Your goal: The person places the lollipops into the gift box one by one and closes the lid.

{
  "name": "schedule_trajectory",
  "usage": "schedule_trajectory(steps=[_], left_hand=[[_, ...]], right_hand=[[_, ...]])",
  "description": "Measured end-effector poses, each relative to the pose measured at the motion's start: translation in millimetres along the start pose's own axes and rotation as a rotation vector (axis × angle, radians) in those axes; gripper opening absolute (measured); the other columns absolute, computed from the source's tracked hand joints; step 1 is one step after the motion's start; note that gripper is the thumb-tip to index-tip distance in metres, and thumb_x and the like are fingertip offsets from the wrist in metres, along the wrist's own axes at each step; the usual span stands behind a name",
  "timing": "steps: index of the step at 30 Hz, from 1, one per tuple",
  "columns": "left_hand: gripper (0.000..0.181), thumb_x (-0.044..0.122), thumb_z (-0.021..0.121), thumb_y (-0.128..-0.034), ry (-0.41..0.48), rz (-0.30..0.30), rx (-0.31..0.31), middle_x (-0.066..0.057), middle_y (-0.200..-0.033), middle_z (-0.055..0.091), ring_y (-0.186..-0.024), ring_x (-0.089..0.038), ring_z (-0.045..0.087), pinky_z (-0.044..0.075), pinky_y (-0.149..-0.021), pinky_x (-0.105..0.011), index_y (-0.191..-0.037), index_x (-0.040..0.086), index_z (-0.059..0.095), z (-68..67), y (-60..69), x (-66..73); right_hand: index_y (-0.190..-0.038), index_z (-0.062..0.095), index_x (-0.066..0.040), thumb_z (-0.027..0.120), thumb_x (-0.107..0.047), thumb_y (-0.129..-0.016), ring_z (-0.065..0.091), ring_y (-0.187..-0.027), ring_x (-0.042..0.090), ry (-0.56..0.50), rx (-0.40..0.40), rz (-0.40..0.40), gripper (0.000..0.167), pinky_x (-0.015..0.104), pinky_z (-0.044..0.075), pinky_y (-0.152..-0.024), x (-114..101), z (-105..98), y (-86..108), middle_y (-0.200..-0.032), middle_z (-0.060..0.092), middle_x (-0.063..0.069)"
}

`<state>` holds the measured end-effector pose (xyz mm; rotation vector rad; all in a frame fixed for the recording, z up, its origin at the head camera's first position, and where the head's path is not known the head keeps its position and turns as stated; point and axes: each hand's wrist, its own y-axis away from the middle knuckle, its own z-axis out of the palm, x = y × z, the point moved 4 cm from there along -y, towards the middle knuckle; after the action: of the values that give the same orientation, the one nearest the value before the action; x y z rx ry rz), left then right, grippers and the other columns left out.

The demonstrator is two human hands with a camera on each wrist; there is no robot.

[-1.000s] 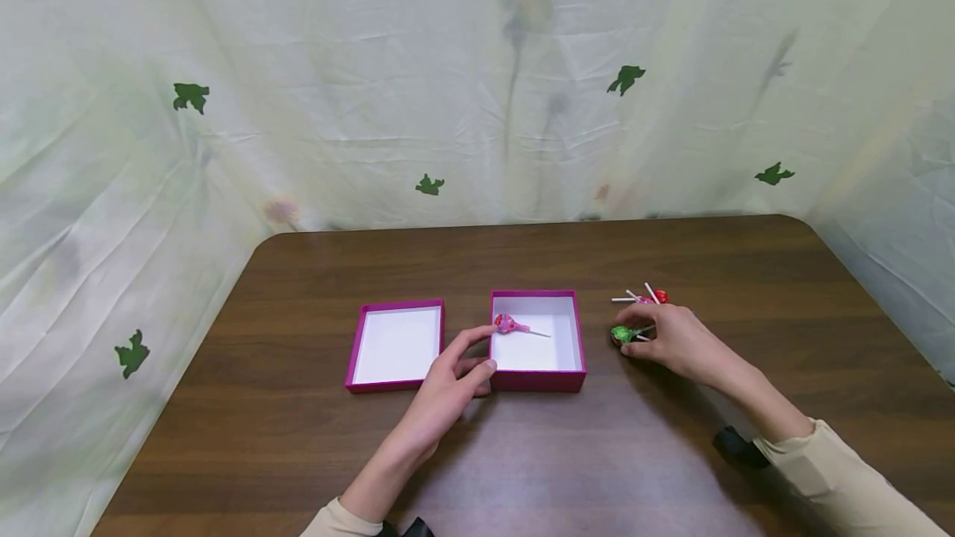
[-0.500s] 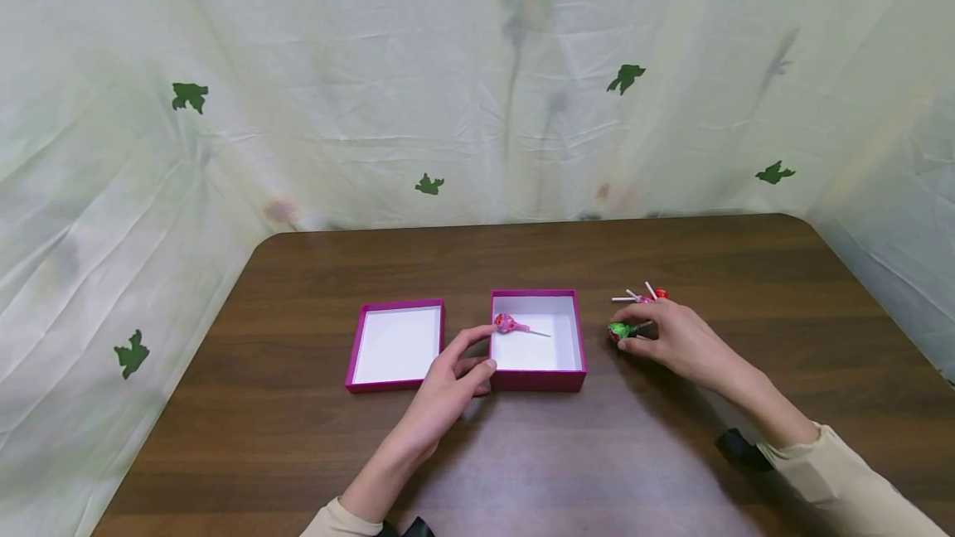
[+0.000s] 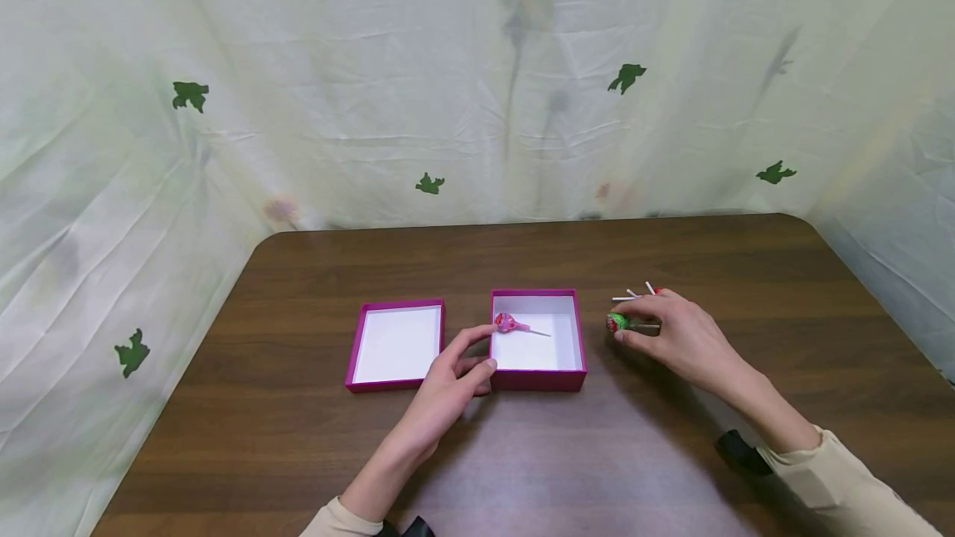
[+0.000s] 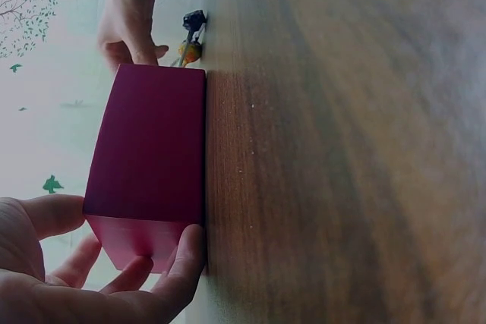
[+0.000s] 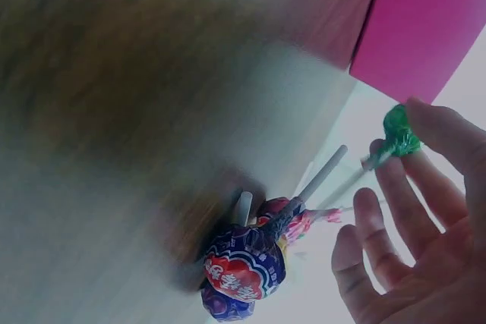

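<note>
A magenta box [image 3: 537,381] with a white inside holds one pink lollipop [image 3: 507,323]. My left hand [image 3: 445,392] touches the box's left side; in the left wrist view its fingers rest along the end of the box [image 4: 148,142]. Right of the box, my right hand [image 3: 690,338] pinches a green lollipop [image 3: 616,322] between thumb and fingers, its stick pointing back toward the palm. Beside that hand lie several more lollipops, mostly hidden in the head view; the right wrist view shows a purple one [image 5: 244,263] and a pink one [image 5: 300,221].
A shallow magenta lid [image 3: 395,346] with a white inside lies left of the box, behind the left hand. Everything stands on a brown wooden table [image 3: 298,454]. A pale curtain [image 3: 358,89] with green leaves hangs behind the table.
The green lollipop has risen slightly and shifted left and away from me in my right hand, its stick now lying more level. My left hand, the box and the lid have stayed put.
</note>
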<state>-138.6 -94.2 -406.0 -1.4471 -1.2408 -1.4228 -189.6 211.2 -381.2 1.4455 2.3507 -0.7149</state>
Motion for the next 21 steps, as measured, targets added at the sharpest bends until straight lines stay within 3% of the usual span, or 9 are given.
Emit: schedule_trajectory(steps=[6,10,16,21], left_hand=[[0.043,0.014,0.058,-0.0991,-0.001,0.000,-0.002,-0.006,-0.149,0.040,-0.123,-0.031,0.054,0.054,-0.088,-0.041,-0.141,0.019,0.051,-0.3,-0.3,-0.2],[0.043,0.014,0.057,-0.0993,0.007,0.005,-0.003,-0.007,-0.149,0.040,-0.123,-0.031,0.054,0.054,-0.088,-0.041,-0.141,0.018,0.051,0.2,0.1,1.0],[0.042,0.014,0.058,-0.0991,0.002,0.003,0.001,-0.005,-0.148,0.041,-0.122,-0.030,0.055,0.054,-0.088,-0.041,-0.141,0.018,0.051,0.1,0.2,0.8],[0.043,0.015,0.058,-0.0989,-0.004,0.000,0.000,-0.005,-0.148,0.041,-0.122,-0.030,0.055,0.054,-0.088,-0.040,-0.141,0.018,0.051,-0.3,-0.5,-1.0]], right_hand=[[-0.109,0.071,-0.023,0.081,-0.020,-0.082,0.065,-0.097,0.015,-0.062,0.014,0.021,0.028,0.042,0.050,-0.082,-2,-1,0.6,-0.111,0.068,-0.005],[-0.109,0.070,-0.020,0.081,-0.017,-0.082,0.067,-0.094,0.014,-0.123,0.027,0.009,0.029,0.043,0.054,-0.084,-6,-1,-0.4,-0.107,0.067,-0.005],[-0.103,0.068,-0.029,0.080,-0.023,-0.084,0.065,-0.088,0.008,-0.199,0.055,0.038,0.022,0.030,0.054,-0.079,-13,1,-2.6,-0.094,0.067,-0.017],[-0.103,0.067,-0.034,0.077,-0.033,-0.086,0.063,-0.080,0.008,-0.266,0.058,0.088,0.019,0.027,0.051,-0.072,-23,1,-3.3,-0.091,0.068,-0.017]])
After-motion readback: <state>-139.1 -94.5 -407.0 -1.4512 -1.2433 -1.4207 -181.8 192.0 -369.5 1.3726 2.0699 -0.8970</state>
